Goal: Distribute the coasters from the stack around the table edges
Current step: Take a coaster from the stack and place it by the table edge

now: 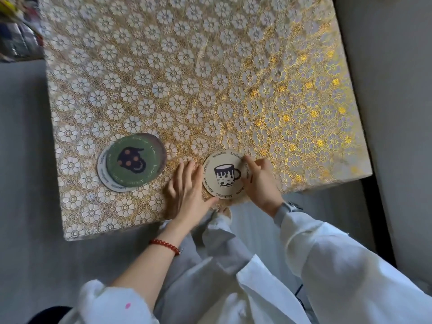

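A stack of round coasters (pixel 133 161) lies on the table near its left side; the top one is green with a dark cup picture, and a pale one pokes out beneath it. A cream coaster with a spotted mug drawing (pixel 224 175) lies at the table's near edge. My left hand (pixel 187 190) touches its left rim with thumb and fingers. My right hand (pixel 259 181) holds its right rim, the index finger resting on the upper right edge. Both hands grip this single coaster between them.
The table (pixel 210 78) is square and covered with a gold and white floral lace cloth. Grey floor surrounds it on the left and front. A pale wall or panel (pixel 397 113) runs along the right side. Cluttered items (pixel 16 31) sit at the far left.
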### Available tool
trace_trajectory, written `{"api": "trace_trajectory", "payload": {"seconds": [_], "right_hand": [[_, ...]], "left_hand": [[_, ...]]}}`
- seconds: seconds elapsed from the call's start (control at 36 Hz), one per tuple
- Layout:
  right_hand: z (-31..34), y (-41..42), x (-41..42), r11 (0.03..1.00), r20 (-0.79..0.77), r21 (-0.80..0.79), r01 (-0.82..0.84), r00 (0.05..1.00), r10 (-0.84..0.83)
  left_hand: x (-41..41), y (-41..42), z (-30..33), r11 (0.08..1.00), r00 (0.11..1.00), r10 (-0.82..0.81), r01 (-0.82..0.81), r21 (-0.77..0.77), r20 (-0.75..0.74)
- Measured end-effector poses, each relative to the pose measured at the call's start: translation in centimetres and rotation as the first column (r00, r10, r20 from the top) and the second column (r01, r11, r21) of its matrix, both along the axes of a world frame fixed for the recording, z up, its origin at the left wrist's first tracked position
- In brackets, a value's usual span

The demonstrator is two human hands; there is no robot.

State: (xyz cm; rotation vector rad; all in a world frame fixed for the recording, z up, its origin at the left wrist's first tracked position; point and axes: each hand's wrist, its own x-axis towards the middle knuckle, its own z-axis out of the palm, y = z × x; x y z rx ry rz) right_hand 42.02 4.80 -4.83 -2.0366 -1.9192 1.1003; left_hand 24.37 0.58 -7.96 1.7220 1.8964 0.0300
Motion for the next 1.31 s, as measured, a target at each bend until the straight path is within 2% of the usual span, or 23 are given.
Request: {"api": "trace_trajectory", "payload": {"seconds": [0.44, 0.81, 0.94, 1.08, 1.19, 1.31], "right_hand": [[-0.6, 0.2, -0.2, 0.999, 0.037, -0.003, -0.047, 0.998, 0.047], [-0.8, 0.0, -0.5, 0.999, 0.057, -0.003, -0.045, 0.997, 0.045], [-0.8, -0.1, -0.8, 0.992, 0.197, 0.010, -0.127, 0.973, 0.123], [-0.4, -0.6, -1.4, 0.990, 0.338, -0.024, -0.141, 0.930, 0.141], [-0.1, -0.5, -1.6, 0.996, 0.335, -0.020, -0.088, 0.938, 0.089], [0.7, -0.7, -2.1, 0.996, 0.353, 0.006, -0.087, 0.932, 0.080]], "left_hand": [[-0.4, 0.2, -0.3, 1.000, 1.000, 0.002, -0.002, -0.008, -0.021], [-0.9, 0.1, -0.7, 0.997, 0.996, -0.062, 0.059, -0.043, -0.072], [-1.2, 0.0, -1.0, 0.990, 0.983, -0.131, 0.122, -0.073, -0.126], [-1.2, 0.1, -0.9, 0.985, 0.977, -0.157, 0.145, -0.093, -0.147], [-1.2, 0.5, -0.1, 0.990, 0.989, -0.124, 0.117, -0.082, -0.084], [-2.3, 0.2, 1.1, 0.999, 0.993, -0.016, 0.011, 0.041, 0.113]]}}
